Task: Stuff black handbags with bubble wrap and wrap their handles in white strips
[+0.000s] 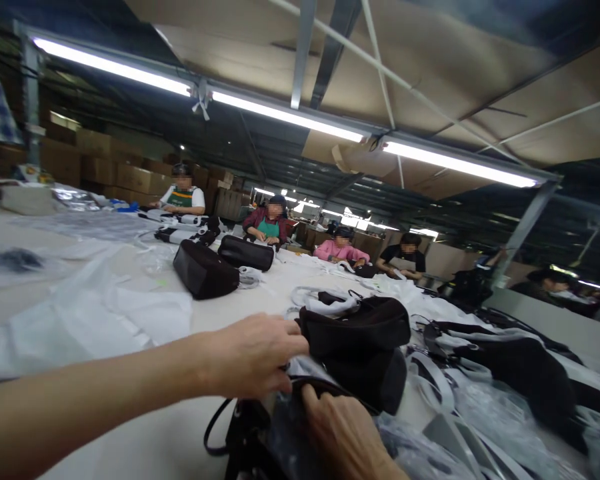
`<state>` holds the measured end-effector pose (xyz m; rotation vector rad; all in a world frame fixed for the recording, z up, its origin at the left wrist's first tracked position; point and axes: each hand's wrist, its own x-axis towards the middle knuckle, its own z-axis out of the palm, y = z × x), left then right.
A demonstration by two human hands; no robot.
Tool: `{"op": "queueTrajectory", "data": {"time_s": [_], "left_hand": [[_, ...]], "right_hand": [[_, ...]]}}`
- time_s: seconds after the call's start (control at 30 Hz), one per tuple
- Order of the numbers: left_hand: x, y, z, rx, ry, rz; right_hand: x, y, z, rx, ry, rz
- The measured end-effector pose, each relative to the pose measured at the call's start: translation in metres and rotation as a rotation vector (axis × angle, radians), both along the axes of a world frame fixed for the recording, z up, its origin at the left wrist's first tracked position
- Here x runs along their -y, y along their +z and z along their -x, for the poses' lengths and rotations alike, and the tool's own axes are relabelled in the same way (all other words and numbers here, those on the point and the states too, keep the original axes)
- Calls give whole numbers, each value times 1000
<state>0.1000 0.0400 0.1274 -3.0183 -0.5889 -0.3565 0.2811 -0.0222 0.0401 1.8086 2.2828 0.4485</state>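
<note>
A black bag with a thin strap loop is at the bottom centre, partly cut off by the frame. My left hand reaches in from the left, its fingers closed at the far rim of the bag. Inside the bag's opening is my right hand, fingers bent and their tips hidden; what they grip does not show. Pale wrapping shows in the opening, between the hands. Just beyond stands another black bag, with a white-wrapped handle behind it.
Two black bags lie farther up the white table. Thin white sheets spread on the left. Black bags, grey straps and clear plastic crowd the right. Several people work along the far side, under tube lights.
</note>
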Motion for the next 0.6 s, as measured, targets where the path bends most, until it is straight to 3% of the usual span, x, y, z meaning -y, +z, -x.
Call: {"op": "queueTrajectory", "data": {"time_s": [0.07,0.13,0.17,0.23,0.3,0.4,0.53,0.6], "left_hand": [[-5,9,32,86,206,111],[-14,2,60,62,392,279],[-19,-5,72,30,436,383],[-26,-24,88,-7,414,673],[-28,-39,97,31,280,1046],[-23,-44,100,218,121,1483],[-19,-34,101,466,27,1575],[-21,-31,97,523,-11,1582]], "right_hand": [[3,1,-1,39,239,-117],[5,0,-2,38,447,-192],[5,-1,-2,17,481,-196],[4,-1,0,-51,392,-147],[4,5,2,-104,254,-58],[16,34,0,-126,140,-5],[54,79,-36,-148,-3,-63],[68,76,-65,-146,-7,-47]]}}
